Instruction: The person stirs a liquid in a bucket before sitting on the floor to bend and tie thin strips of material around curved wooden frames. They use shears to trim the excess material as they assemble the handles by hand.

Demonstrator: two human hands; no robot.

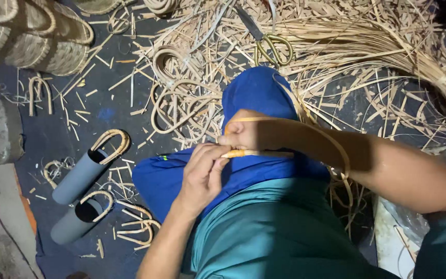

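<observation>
My left hand (205,173) pinches the end of a thin cane stick (256,153) over my blue-clad knee (256,95). My right hand (246,133) is closed in a fist just above it, gripping a flat rattan strip (336,147) that loops from the fist round to the right and down past my thigh. The two hands touch at the stick's wrapped end. Both work above my lap, against blue trousers and a teal shirt.
Scissors (269,41) with yellow-green handles lie on loose rattan strips (388,46) behind my knee. Bent cane loops (174,106) lie to the left. Two grey tubes (76,178) with loops on their mouths rest on the dark floor. Woven baskets (37,36) sit top left.
</observation>
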